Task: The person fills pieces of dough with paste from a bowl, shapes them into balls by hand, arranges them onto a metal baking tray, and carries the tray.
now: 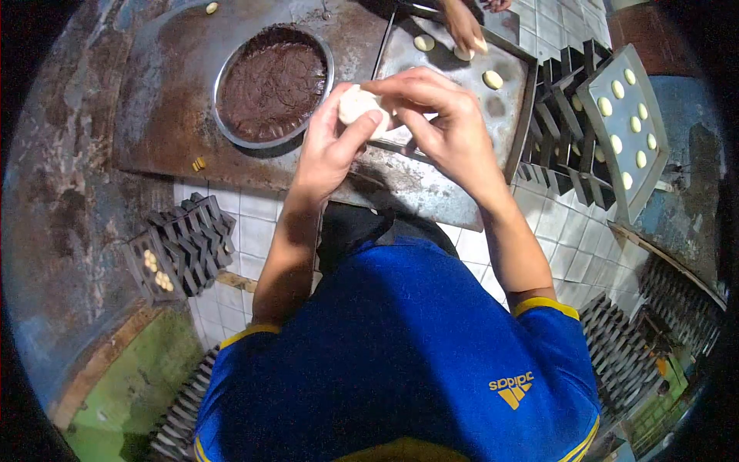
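A ball of white dough (356,105) is held up in front of me, over the near edge of the metal worktop. My left hand (332,146) is closed around it, thumb across its near side. The curled fingers of my right hand (445,115) press on its upper right side, partly hiding it. Just beyond my left hand sits a round metal bowl (219,108) with a dark brown paste (269,88) in it. Behind my right hand lies a baking tray (508,77) carrying a few pale dough pieces (493,79).
Another person's hand (462,29) reaches over the tray from the far side, at a dough piece. Stacked trays (622,123) stand at the right, the top one with several dough pieces. A smaller tray stack (181,246) is at the lower left.
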The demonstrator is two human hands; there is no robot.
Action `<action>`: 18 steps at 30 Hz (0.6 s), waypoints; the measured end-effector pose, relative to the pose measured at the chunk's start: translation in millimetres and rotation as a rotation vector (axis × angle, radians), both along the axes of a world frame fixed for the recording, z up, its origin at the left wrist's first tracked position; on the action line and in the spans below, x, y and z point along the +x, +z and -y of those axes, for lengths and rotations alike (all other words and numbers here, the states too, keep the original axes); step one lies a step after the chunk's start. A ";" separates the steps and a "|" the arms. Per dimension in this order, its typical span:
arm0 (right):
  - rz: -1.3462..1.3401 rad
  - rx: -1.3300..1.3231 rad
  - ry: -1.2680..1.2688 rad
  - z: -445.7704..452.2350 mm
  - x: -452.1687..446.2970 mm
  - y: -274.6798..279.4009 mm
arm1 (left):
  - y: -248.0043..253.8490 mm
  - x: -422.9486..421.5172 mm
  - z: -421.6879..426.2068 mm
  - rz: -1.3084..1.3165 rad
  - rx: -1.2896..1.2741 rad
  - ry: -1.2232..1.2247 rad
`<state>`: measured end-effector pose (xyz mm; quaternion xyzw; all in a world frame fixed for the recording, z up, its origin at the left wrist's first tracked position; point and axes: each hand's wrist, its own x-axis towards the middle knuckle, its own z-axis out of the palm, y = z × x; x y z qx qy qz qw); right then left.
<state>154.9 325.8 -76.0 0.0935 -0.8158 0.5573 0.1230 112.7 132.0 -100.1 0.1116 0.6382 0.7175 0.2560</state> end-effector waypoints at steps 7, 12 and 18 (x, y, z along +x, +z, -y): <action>-0.194 0.179 -0.023 -1.7 -2.6 6.8 | 17.6 -1.5 -13.5 0.275 0.160 0.024; -0.053 -0.115 -0.096 -2.6 -7.4 -21.2 | 35.4 -14.9 -12.8 0.508 0.302 0.037; 0.449 -1.222 0.023 13.5 0.9 -12.2 | 56.6 -26.3 -36.4 -0.113 0.015 0.160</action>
